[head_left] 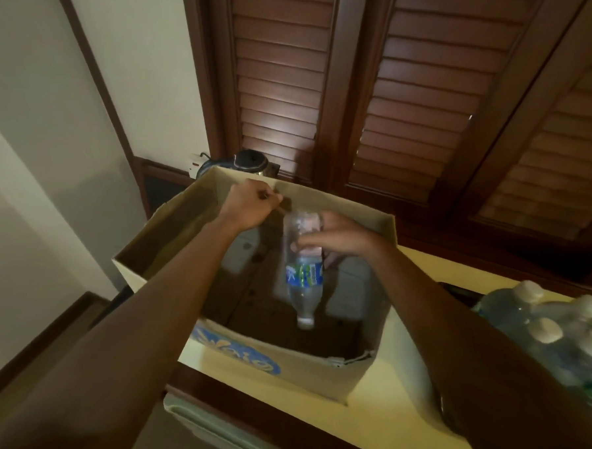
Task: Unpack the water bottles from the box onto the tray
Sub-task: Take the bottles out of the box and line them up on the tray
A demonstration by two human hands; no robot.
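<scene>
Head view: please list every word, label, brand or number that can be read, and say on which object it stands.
Cardboard box, blue oval logo on the near wall: white letters, partly cut off, not readable with certainty.
Water bottle, blue and green label: print too blurred to read.
Bottles on the right: no text can be read.

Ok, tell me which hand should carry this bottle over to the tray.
Right. The right hand already grips the water bottle over the box, on the side where the unpacked bottles stand. The left hand grips the box's far flap, likely steadying it.
</scene>
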